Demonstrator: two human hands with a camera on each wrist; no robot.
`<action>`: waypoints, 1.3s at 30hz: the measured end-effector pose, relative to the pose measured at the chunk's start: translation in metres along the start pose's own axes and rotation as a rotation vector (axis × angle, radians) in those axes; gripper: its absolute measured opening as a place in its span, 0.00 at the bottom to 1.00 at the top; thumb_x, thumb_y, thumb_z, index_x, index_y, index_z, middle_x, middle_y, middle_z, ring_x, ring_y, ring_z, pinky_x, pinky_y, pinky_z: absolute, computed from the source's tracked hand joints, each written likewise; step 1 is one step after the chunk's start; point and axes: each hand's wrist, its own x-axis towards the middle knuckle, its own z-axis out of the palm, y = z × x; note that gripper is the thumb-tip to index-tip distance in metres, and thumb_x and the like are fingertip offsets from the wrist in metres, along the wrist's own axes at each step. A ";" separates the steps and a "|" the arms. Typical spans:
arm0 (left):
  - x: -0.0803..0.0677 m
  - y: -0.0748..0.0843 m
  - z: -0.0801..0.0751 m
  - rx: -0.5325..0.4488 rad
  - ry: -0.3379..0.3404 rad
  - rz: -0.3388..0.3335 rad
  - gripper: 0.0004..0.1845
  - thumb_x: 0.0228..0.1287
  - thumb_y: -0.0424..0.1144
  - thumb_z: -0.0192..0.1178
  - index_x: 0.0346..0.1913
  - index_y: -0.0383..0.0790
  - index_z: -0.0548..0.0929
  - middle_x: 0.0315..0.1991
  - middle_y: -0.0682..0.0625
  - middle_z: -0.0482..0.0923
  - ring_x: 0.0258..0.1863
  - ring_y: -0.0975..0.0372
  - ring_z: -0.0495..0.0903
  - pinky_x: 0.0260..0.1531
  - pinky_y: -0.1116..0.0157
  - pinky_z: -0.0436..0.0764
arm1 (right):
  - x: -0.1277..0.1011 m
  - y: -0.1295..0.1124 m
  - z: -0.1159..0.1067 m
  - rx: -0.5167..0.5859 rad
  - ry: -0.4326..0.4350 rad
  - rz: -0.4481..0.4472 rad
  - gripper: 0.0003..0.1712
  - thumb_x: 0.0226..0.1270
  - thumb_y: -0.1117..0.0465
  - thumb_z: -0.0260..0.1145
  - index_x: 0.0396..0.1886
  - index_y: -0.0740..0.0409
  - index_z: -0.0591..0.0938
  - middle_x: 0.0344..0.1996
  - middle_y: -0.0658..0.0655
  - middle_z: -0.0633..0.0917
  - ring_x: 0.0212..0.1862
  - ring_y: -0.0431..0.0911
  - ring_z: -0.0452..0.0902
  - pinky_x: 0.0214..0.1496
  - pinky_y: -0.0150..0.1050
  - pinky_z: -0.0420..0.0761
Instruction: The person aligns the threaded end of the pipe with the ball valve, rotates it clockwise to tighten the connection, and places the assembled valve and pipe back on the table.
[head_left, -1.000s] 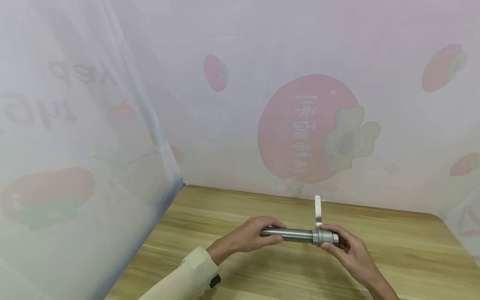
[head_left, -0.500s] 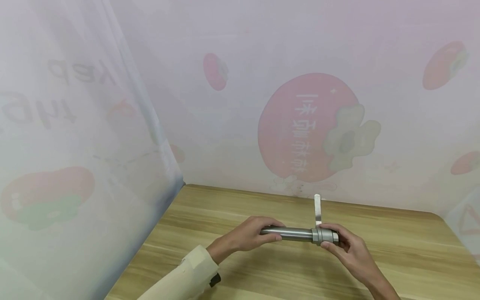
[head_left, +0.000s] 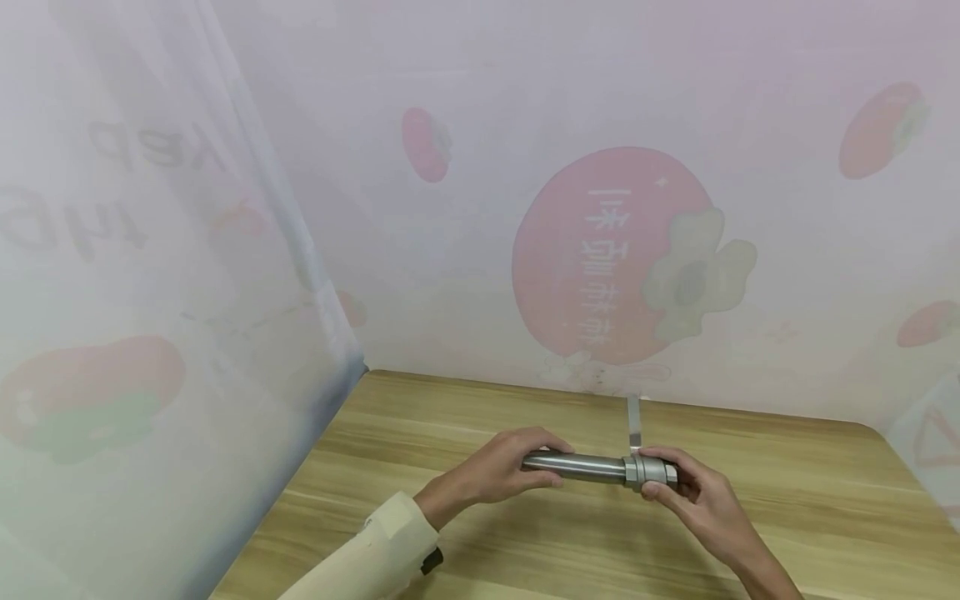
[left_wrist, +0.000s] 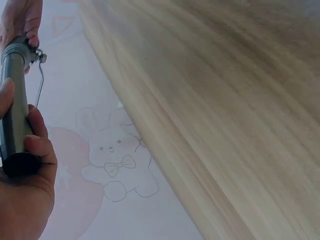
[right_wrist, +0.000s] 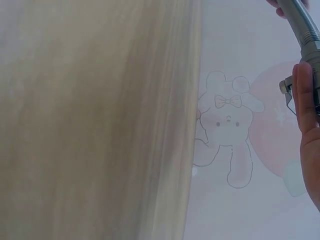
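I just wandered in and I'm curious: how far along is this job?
Looks done: the metal pipe appears fitted into the valve. In hand: the left hand grips the pipe, the right hand the valve. Remaining, perhaps: more tightening, since threads show beside the valve; tightness can't be told.

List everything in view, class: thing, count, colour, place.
pipe: 1, silver, in the left hand
valve: 1, silver, at the pipe's right end
lever handle: 1, silver, on the valve
table: 1, brown, beneath the pipe
backdrop: count unclear, pale, red fruit and rabbit prints, behind the table
dark object: 1, black, beside the sleeve
sleeve: 1, cream, near the left hand
left hand: 1, bare, around the pipe
right hand: 1, bare, on the valve
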 end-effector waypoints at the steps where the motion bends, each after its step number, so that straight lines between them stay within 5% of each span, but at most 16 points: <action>1: 0.000 0.000 0.000 0.006 0.006 0.004 0.23 0.74 0.46 0.72 0.67 0.46 0.85 0.58 0.52 0.89 0.47 0.72 0.84 0.50 0.71 0.83 | 0.000 0.000 0.000 -0.003 0.000 -0.001 0.26 0.73 0.74 0.72 0.69 0.59 0.83 0.52 0.42 0.86 0.43 0.37 0.85 0.41 0.34 0.88; 10: 0.001 0.003 0.001 0.077 0.019 0.009 0.24 0.73 0.44 0.74 0.68 0.48 0.84 0.59 0.53 0.88 0.49 0.72 0.83 0.51 0.72 0.83 | -0.001 -0.001 0.001 -0.007 0.018 0.025 0.26 0.73 0.74 0.72 0.68 0.58 0.83 0.53 0.41 0.87 0.42 0.38 0.85 0.40 0.34 0.87; 21: 0.002 0.006 -0.001 0.045 -0.049 -0.072 0.21 0.85 0.53 0.57 0.66 0.44 0.86 0.50 0.56 0.89 0.41 0.74 0.82 0.45 0.73 0.82 | -0.001 -0.001 0.000 -0.007 0.015 -0.001 0.27 0.73 0.75 0.71 0.69 0.60 0.82 0.55 0.36 0.86 0.45 0.36 0.85 0.44 0.31 0.87; 39: 0.000 0.002 -0.004 0.076 -0.051 -0.044 0.22 0.85 0.54 0.59 0.70 0.48 0.85 0.56 0.55 0.89 0.44 0.74 0.81 0.47 0.72 0.81 | 0.001 -0.001 -0.001 -0.020 0.015 0.015 0.26 0.73 0.74 0.72 0.68 0.59 0.83 0.56 0.42 0.87 0.46 0.37 0.85 0.45 0.32 0.88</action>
